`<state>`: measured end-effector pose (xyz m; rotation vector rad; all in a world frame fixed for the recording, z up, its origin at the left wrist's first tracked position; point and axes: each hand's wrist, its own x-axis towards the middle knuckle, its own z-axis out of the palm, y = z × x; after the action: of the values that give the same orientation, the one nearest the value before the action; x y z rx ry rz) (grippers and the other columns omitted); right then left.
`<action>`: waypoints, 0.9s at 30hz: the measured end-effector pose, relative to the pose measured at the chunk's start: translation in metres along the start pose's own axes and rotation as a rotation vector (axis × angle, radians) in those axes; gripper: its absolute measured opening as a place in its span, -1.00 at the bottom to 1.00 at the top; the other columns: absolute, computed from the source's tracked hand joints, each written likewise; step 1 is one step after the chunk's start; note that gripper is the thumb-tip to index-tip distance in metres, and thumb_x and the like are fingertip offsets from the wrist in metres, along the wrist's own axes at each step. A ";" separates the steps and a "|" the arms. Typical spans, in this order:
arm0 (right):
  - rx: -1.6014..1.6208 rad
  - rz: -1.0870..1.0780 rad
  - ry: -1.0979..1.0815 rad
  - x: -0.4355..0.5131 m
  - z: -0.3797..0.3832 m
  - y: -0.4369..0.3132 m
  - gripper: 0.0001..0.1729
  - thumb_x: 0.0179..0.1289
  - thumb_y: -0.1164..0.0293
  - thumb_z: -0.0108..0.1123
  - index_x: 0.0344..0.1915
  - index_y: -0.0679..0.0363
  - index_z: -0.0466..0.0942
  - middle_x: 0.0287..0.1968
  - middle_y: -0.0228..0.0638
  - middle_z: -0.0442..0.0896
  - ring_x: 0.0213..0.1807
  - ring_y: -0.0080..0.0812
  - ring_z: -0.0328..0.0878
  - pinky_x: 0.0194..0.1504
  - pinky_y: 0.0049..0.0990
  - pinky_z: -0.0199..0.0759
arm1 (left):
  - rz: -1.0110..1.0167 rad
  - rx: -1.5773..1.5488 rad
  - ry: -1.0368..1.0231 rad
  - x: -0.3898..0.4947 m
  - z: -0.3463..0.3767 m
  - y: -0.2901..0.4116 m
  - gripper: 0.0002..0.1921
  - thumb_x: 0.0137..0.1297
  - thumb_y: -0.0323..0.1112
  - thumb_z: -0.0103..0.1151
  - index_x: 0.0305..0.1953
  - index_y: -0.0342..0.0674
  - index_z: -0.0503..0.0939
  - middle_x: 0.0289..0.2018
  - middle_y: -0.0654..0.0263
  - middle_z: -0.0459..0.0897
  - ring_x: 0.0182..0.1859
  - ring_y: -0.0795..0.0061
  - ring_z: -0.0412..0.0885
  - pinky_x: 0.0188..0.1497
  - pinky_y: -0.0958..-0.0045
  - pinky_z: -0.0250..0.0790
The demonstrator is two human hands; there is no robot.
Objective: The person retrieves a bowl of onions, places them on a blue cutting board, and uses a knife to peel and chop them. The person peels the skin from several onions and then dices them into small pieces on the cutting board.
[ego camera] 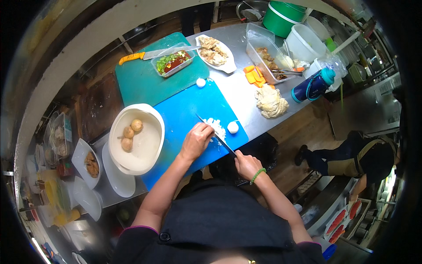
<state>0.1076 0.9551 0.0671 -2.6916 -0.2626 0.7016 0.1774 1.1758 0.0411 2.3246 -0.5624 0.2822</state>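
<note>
On the blue cutting board [178,115] my right hand [249,166] grips the handle of a kitchen knife [225,143], its blade slanting away to the upper left. My left hand [197,138] is bent over the blade with its fingertips drawn together; whether they pinch a piece or press on the blade is hidden. Chopped white pieces, seemingly onion [216,126], lie along the far side of the blade. A peeled white onion [232,127] rests to their right, and another peeled onion [200,82] sits at the board's far edge.
Left of the board, a cream tub [153,145] holds unpeeled onions [128,132]. A yellow-handled knife [132,58] lies across the green board [138,85] and a food container [174,62]. A cloth [272,101] and a blue bottle [310,86] stand right; beyond, a person [356,158] bends over.
</note>
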 end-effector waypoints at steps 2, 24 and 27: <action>0.012 0.048 -0.037 -0.005 -0.002 0.003 -0.81 0.35 0.30 -0.01 -0.15 0.15 0.34 -0.46 0.11 0.63 -0.38 0.22 0.59 -0.30 0.12 0.46 | 0.056 -0.061 0.008 0.016 0.007 0.015 -0.74 0.05 -0.38 0.37 -0.22 -0.26 0.57 -0.19 0.09 0.60 -0.08 0.07 0.56 -0.04 0.20 0.45; 0.185 -0.041 0.082 -0.005 -0.006 0.014 -0.73 0.34 0.20 -0.02 -0.12 0.15 0.36 -0.36 0.05 0.65 -0.27 0.14 0.62 -0.26 0.04 0.47 | -0.500 -1.094 0.098 -0.024 -0.035 -0.011 -0.57 0.16 -0.55 0.31 0.07 -0.34 0.45 -0.01 0.19 0.55 0.05 0.40 0.54 0.10 0.38 0.44; 0.176 -0.011 0.225 -0.008 -0.002 0.029 -0.67 0.33 0.15 0.06 -0.05 0.10 0.37 -0.39 0.04 0.64 -0.28 0.14 0.61 -0.26 0.03 0.48 | -0.420 -0.410 0.225 -0.056 -0.020 -0.045 -0.58 0.04 -0.51 0.40 -0.05 -0.23 0.50 -0.12 0.26 0.56 -0.04 0.38 0.54 -0.02 0.36 0.46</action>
<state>0.1042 0.9252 0.0617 -2.5687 -0.1507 0.3924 0.1484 1.2359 0.0088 1.9193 -0.0082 0.2015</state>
